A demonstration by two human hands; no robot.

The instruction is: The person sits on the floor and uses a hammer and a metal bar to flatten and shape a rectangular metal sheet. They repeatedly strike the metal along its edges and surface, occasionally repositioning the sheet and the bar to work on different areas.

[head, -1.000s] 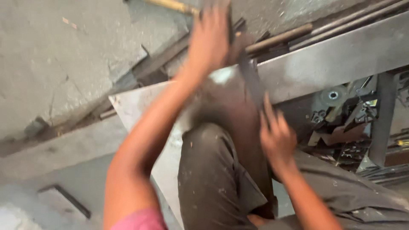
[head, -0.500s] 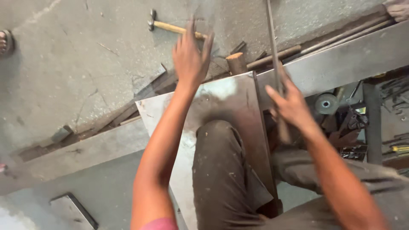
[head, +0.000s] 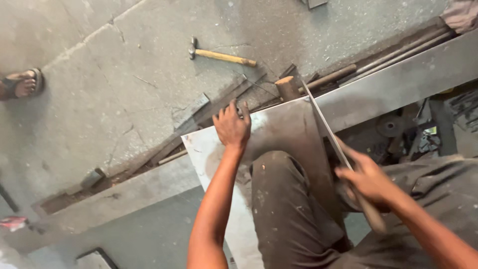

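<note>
Two hands show: the left hand [head: 231,125] rests on one metal sheet [head: 279,129], and the right hand [head: 366,177] grips one long flat blade [head: 326,127] by its handle. One hammer [head: 221,56] with a wooden handle lies on the concrete floor [head: 99,74]. One short wooden stub [head: 288,88] stands by the sheet's far corner. One sandalled foot [head: 22,83] of another person shows at the left edge.
</note>
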